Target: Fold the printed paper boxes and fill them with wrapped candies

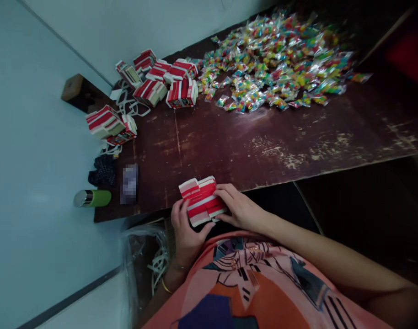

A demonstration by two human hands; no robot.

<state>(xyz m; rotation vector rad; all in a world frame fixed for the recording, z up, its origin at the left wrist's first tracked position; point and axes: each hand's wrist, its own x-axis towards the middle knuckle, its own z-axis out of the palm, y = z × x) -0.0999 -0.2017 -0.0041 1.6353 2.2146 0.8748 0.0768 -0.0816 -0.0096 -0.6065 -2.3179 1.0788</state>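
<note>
A stack of flat red-and-white cartons [202, 201] is between my two hands at the table's front edge, close to my body. My left hand [188, 228] grips its left and near side, thumb along the near edge and fingers at the left. On the opposite side, my right hand [238, 208] has its fingers on the top right and its thumb at the lower right corner. White flaps stick out unevenly at the far end of the stack. The underside of the cartons is hidden.
A broad heap of small candy bags [274, 64] covers the back right of the dark table [212, 137]. Several bundles of red-and-white cartons [181, 93] stand at the back left. A green bottle [101, 198], a dark cloth [103, 171] and a blurred rectangular object [129, 184] lie left.
</note>
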